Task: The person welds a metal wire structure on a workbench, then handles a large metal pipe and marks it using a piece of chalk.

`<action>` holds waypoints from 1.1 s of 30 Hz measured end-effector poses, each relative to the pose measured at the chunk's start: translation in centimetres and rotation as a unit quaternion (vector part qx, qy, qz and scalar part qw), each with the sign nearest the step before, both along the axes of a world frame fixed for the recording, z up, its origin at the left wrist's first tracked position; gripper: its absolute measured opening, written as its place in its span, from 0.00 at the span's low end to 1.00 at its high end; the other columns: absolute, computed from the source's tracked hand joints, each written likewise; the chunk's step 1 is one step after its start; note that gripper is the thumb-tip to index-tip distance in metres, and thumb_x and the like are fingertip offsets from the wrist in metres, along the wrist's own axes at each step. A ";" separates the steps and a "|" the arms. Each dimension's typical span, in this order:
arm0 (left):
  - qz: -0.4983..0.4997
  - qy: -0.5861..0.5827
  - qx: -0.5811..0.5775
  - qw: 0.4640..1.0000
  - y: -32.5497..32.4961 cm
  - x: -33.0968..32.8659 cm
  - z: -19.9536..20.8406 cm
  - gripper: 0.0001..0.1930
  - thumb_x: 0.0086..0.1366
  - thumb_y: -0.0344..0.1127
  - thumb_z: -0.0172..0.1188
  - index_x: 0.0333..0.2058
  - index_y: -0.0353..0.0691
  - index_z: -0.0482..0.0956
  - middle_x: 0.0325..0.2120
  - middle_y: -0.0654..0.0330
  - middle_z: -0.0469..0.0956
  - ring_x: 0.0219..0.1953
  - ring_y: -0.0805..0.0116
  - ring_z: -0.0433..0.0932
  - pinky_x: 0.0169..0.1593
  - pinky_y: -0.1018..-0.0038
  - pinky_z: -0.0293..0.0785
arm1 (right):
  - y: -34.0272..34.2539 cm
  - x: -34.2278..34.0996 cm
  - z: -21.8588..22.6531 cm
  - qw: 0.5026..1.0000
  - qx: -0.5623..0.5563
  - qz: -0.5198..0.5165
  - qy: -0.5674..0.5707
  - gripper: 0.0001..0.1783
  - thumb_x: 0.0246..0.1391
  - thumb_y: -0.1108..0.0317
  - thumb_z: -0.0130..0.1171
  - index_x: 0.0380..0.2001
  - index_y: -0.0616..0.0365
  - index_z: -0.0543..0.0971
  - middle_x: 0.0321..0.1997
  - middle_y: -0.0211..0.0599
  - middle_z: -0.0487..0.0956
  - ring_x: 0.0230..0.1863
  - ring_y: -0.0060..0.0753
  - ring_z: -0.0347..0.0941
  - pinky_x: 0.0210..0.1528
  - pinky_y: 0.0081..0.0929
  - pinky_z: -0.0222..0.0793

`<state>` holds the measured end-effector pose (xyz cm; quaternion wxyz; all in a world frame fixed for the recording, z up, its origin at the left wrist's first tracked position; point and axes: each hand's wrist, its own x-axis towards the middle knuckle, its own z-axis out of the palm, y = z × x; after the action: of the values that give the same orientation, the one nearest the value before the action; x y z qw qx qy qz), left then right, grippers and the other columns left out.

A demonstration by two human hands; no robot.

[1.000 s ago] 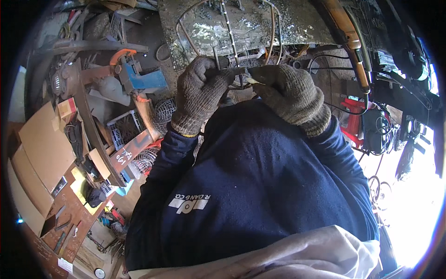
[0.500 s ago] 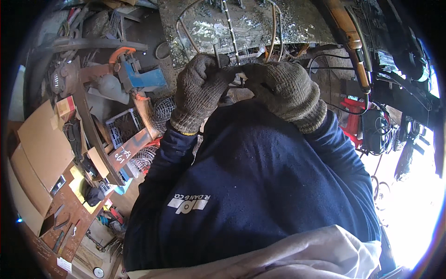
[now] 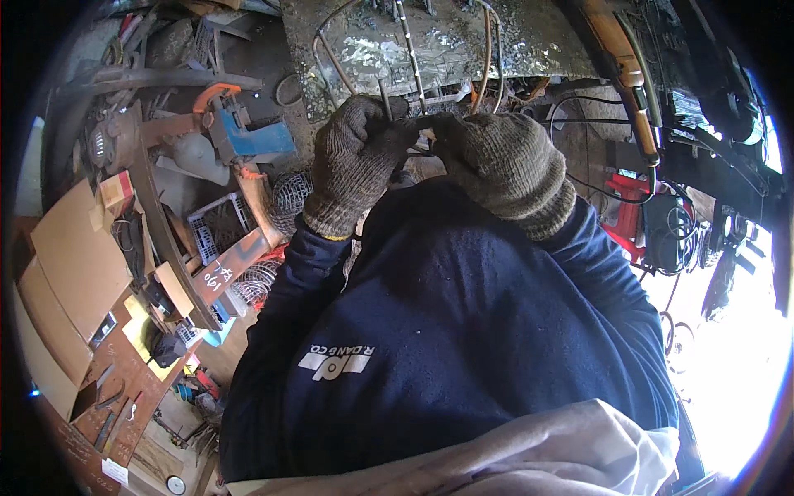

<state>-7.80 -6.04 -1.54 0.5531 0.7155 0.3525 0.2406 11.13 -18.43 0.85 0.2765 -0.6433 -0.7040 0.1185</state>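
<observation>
Both of my hands wear thick grey-brown knitted gloves and meet in front of my chest. My left hand (image 3: 351, 161) is closed, and a short thin metal rod (image 3: 385, 99) sticks up out of its fist. Close beside it my right hand (image 3: 504, 161) is also closed, its fingertips pinched near the left thumb. A small pale bit shows between the two hands; what it is stays hidden. Just beyond my hands, a frame of bent metal rods (image 3: 411, 58) reaches over the worn work table (image 3: 538, 37).
To the left stand a blue-and-orange clamp tool (image 3: 252, 136), coils of wire (image 3: 291, 197), a rusty metal beam (image 3: 236, 264) and cardboard (image 3: 78, 277). On the right are a red plastic stool (image 3: 624, 217), a dark box with cables (image 3: 668, 231) and a wooden-handled tool (image 3: 633, 87).
My right hand has turned slightly and its wrist has dropped a little. My left hand and the rod frame look nearly unchanged.
</observation>
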 end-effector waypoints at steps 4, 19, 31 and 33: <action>0.012 0.009 -0.050 0.999 -0.1 0.2 0.1 0.11 0.64 0.35 0.71 0.32 0.35 0.79 0.20 0.62 0.80 0.23 0.78 0.79 0.25 0.75 0.73 | 0.0 0.2 -0.3 0.998 0.057 0.004 0.000 0.17 0.57 0.62 0.64 0.48 0.55 0.81 0.28 0.38 0.81 0.32 0.43 0.82 0.35 0.38 0.79; 0.079 -0.135 -0.090 0.984 1.7 -2.0 0.7 0.14 0.64 0.28 0.70 0.47 0.33 0.80 0.33 0.59 0.84 0.31 0.76 0.82 0.33 0.79 0.78 | -1.6 0.5 -0.5 0.984 0.019 -0.049 0.171 0.18 0.59 0.68 0.67 0.50 0.65 0.83 0.31 0.44 0.85 0.34 0.39 0.86 0.36 0.33 0.80; 0.071 -0.082 -0.069 0.992 1.8 -2.8 0.0 0.10 0.64 0.30 0.72 0.36 0.36 0.78 0.29 0.61 0.82 0.31 0.79 0.80 0.34 0.79 0.75 | -0.3 -0.8 -0.1 0.992 -0.016 -0.043 0.121 0.15 0.59 0.68 0.67 0.49 0.60 0.84 0.30 0.45 0.85 0.31 0.41 0.85 0.33 0.33 0.80; 0.057 -0.068 -0.052 0.995 2.1 -3.1 -0.2 0.10 0.64 0.29 0.71 0.36 0.36 0.78 0.30 0.60 0.83 0.31 0.78 0.80 0.35 0.79 0.77 | -0.3 -0.9 0.2 0.993 0.000 -0.060 0.105 0.15 0.59 0.69 0.67 0.48 0.60 0.84 0.31 0.45 0.85 0.30 0.39 0.85 0.32 0.31 0.80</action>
<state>-10.87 -3.90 -1.72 0.5978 0.6466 0.3664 0.3006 10.26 -18.76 1.02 0.3558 -0.6686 -0.6311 0.1680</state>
